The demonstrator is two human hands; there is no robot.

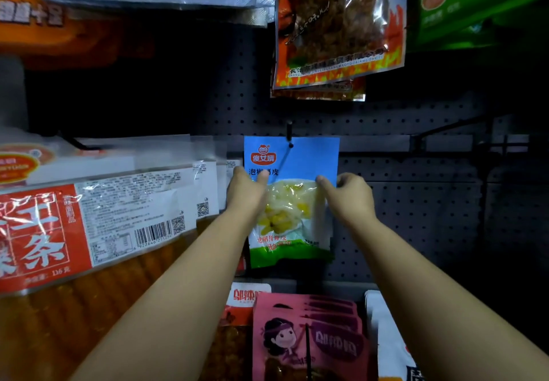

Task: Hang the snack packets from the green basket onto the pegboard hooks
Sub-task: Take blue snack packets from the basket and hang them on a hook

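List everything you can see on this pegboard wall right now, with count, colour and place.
blue-topped snack packet: one, blue and green, centre, on the hook
hook: one, black, through that packet's top
pegboard: one, dark grey, behind everything
red-labelled packets: several, red, white and orange, left
flame-print packets: at least two, orange-red, upper centre
green packet: one, upper right
pink packets: several, bottom centre
left hand: holds the blue-topped packet's left edge
right hand: pinches its right edge
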